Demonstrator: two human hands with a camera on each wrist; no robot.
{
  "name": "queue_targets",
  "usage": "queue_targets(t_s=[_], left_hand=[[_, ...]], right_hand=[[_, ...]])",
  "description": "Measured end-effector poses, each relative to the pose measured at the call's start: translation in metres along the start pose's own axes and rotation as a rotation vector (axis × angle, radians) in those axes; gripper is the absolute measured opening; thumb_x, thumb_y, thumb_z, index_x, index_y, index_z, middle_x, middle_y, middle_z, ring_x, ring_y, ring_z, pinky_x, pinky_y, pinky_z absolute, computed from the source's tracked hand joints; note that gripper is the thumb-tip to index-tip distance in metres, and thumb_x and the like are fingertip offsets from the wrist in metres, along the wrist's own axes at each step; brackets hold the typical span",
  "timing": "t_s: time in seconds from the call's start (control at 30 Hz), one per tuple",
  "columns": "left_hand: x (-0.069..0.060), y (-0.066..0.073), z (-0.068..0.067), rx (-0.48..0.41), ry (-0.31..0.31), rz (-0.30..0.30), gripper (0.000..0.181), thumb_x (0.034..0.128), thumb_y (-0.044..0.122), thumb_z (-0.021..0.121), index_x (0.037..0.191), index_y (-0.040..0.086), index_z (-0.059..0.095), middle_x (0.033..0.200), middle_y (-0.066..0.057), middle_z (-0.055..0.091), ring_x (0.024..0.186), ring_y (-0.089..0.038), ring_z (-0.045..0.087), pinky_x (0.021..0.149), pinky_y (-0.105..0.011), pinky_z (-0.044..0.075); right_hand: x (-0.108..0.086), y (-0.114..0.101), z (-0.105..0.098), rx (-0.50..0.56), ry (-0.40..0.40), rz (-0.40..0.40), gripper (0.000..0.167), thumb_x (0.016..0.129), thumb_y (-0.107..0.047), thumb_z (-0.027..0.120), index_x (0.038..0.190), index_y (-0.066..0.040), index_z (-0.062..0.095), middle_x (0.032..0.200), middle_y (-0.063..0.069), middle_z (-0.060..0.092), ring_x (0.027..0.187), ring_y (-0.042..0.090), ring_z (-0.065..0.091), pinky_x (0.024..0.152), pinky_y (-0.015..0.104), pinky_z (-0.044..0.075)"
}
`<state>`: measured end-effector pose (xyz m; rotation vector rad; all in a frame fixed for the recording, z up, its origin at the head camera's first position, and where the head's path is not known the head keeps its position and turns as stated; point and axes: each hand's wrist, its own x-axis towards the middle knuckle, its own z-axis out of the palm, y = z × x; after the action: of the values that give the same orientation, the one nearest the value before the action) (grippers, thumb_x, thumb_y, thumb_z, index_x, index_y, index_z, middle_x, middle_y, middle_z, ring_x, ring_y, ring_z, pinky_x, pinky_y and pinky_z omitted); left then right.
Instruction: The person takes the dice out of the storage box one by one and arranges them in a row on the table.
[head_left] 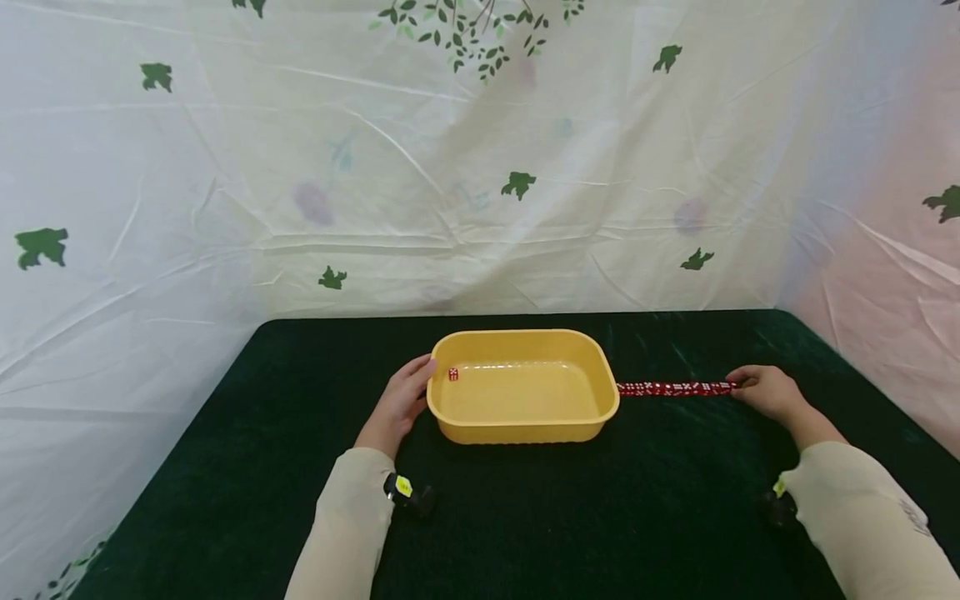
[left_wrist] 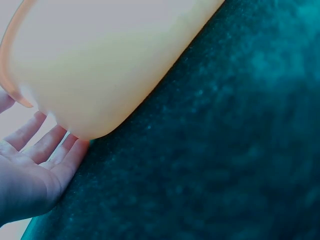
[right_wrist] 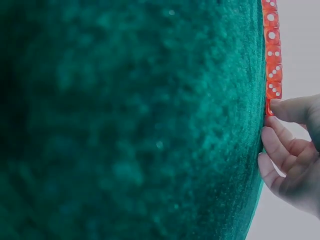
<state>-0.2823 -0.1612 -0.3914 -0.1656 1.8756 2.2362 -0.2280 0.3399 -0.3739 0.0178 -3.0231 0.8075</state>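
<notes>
A yellow plastic tub [head_left: 523, 432] sits on the dark green cloth, one red die [head_left: 453, 374] with white pips inside near its left end. My left hand [head_left: 400, 403] rests against the tub's left side; in the left wrist view its fairly straight fingers [left_wrist: 46, 144] touch the outer wall. To the right of the tub, a straight row of red dice [head_left: 671, 389] runs from the tub's wall to my right hand [head_left: 770, 393]. My right thumb and forefinger pinch the end die [right_wrist: 269, 107], partly covering it, while the other fingers curl loosely beside the cloth.
The green cloth [head_left: 555, 517] covers a table whose far edge meets a white hanging sheet [head_left: 420, 167] printed with leaves and birds. More sheet hangs on the left and right sides. Each wrist wears a small black camera [head_left: 411, 493].
</notes>
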Motion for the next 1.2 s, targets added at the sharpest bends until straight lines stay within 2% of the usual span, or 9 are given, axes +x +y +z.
queue_targets(t_s=[0.47, 0.77, 0.9, 1.2], left_hand=[[0.001, -0.001, 0.001, 0.005, -0.005, 0.007, 0.044, 0.0863, 0.032, 0.051, 0.124, 0.012, 0.042, 0.124, -0.007, 0.041, 0.111, -0.021, 0.040, 0.086, -0.037, 0.038], [0.001, -0.003, 0.001, 0.007, 0.001, -0.006, 0.045, 0.0850, 0.035, 0.052, 0.123, 0.014, 0.043, 0.124, -0.005, 0.042, 0.110, -0.020, 0.041, 0.086, -0.037, 0.038], [0.001, -0.003, 0.001, 0.008, -0.001, -0.005, 0.045, 0.0849, 0.035, 0.052, 0.124, 0.014, 0.043, 0.124, -0.005, 0.041, 0.110, -0.020, 0.041, 0.086, -0.037, 0.038], [0.001, 0.000, 0.001, -0.001, 0.001, 0.000, 0.042, 0.0855, 0.033, 0.052, 0.123, 0.014, 0.044, 0.123, -0.004, 0.042, 0.109, -0.020, 0.041, 0.087, -0.037, 0.037]], right_hand=[[-0.003, -0.005, -0.017, -0.016, -0.104, 0.038, 0.036, 0.079, -0.014, 0.058, 0.102, 0.012, 0.051, 0.077, 0.008, 0.056, 0.066, 0.019, 0.048, 0.054, 0.030, 0.038], [-0.001, -0.017, -0.039, -0.020, -0.162, 0.033, 0.043, 0.081, -0.019, 0.057, 0.106, 0.015, 0.046, 0.084, 0.016, 0.055, 0.070, 0.022, 0.054, 0.062, 0.042, 0.044], [0.004, -0.027, -0.049, -0.033, -0.157, 0.033, 0.047, 0.082, -0.024, 0.056, 0.108, 0.014, 0.044, 0.085, 0.018, 0.055, 0.071, 0.024, 0.055, 0.063, 0.044, 0.043], [0.016, -0.055, -0.064, -0.056, -0.092, -0.042, 0.048, 0.083, -0.027, 0.056, 0.107, 0.013, 0.046, 0.091, 0.026, 0.055, 0.072, 0.027, 0.056, 0.065, 0.047, 0.044]])
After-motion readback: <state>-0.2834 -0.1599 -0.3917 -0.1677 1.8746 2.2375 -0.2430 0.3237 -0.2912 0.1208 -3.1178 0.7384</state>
